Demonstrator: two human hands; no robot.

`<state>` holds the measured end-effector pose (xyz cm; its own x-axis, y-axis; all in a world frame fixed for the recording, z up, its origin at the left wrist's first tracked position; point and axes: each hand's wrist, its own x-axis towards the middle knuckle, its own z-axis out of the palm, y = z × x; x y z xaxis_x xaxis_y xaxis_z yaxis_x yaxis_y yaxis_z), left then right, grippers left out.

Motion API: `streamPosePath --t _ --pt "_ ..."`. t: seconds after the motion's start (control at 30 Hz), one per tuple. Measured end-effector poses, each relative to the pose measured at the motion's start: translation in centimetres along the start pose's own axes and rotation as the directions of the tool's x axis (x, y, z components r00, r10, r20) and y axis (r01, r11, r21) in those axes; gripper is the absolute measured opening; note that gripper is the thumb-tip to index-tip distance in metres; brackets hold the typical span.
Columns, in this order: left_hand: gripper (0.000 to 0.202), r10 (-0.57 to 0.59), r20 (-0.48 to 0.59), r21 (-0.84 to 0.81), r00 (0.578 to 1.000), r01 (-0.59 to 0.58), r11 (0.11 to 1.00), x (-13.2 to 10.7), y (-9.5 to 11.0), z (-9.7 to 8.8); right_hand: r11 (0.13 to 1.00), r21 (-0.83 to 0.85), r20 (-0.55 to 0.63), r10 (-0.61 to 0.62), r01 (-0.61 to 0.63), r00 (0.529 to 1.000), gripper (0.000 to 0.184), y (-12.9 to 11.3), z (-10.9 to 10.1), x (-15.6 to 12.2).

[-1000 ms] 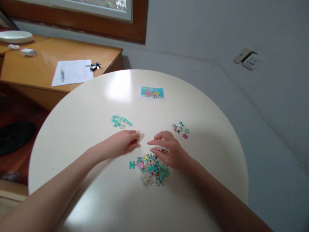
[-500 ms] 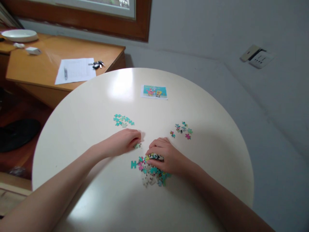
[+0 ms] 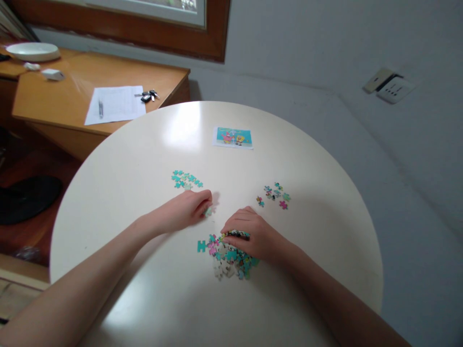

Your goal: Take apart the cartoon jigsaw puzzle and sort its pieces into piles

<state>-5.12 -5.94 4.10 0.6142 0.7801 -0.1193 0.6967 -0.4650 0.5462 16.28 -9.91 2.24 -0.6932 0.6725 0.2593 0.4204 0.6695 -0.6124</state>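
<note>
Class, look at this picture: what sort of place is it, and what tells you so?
Most likely a room in a home, perhaps a study: a round table strewn with jigsaw pieces, a wooden desk holding a sheet of paper and keys, and a wood-framed window behind.

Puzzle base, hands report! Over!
Left hand pinching one pale piece. Right hand curled on the mixed pile. Teal cluster and small cluster lie beyond, apart.

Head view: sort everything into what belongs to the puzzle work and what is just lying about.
In use: left hand pinching pale piece; right hand on mixed pile; teal group; small group; reference picture; round table.
Lying about: paper sheet, pen, keys, white plate, desk.
</note>
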Motion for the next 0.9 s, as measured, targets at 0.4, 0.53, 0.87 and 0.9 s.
streamPosePath --t 0.4,0.53,0.87,0.9 --pt "0.024 -0.076 0.002 -0.040 0.997 0.076 0.996 0.0 0.6 -0.3 0.937 0.276 -0.019 0.230 -0.216 0.973 0.007 -0.5 -0.3 -0.1" --pt "0.025 -0.081 -0.016 -0.046 0.997 0.081 0.996 0.1 0.6 -0.3 0.810 0.480 -0.019 0.395 -0.338 0.919 0.016 0.1 0.0 -0.2" --pt "0.017 -0.075 -0.034 -0.031 0.997 0.074 0.997 0.1 0.2 -0.1 0.782 0.521 -0.220 0.512 -0.343 0.830 0.018 1.5 -1.7 -0.1" --pt "0.017 -0.080 -0.027 -0.037 0.996 0.079 0.996 0.1 0.2 -0.1 0.787 0.504 -0.252 0.528 -0.356 0.811 0.018 1.9 -2.3 -0.3"
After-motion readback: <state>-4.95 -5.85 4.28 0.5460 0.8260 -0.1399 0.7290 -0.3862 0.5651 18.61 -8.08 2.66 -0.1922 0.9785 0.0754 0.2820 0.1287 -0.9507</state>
